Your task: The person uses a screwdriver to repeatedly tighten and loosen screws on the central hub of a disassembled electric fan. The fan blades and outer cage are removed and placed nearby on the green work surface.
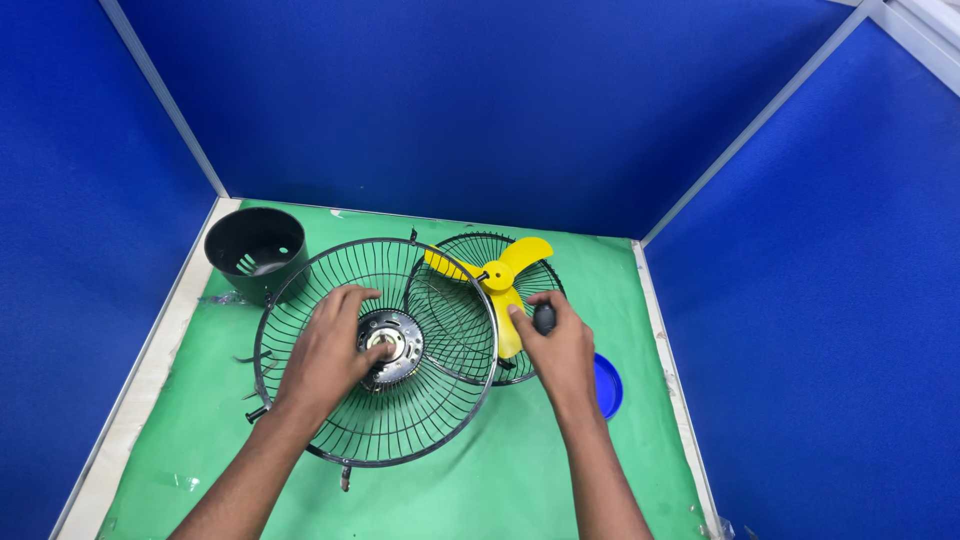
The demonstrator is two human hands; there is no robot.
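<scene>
Nearest, two bare forearms reaching up from the bottom edge over a green mat (480,480) on the worktop. Left hand (325,350) spread loosely, palm down, over the big wire grille (375,350), fingertips resting on the shiny metal hub (392,345) at its centre, thumb curled toward the hub's near side. Right hand (560,350) closed around a small dark handle (543,317), only its rounded top showing above the fingers; what lies at the handle's lower end hidden by the hand. Big grille lying flat on the mat at centre left, round, black, spokes fanning out from the hub to a heavy rim, small clips sticking out at the near edge. Just beside the right hand, partly behind it, a blue disc (607,385) on the mat. Farther back, a second, smaller grille (490,300) overlapping the first on its right, with a yellow three-bladed fan (497,275) lying on it. Far left corner, a black plastic cup-shaped housing (255,250), open end up, slots in its wall. Blue partition walls all round.
</scene>
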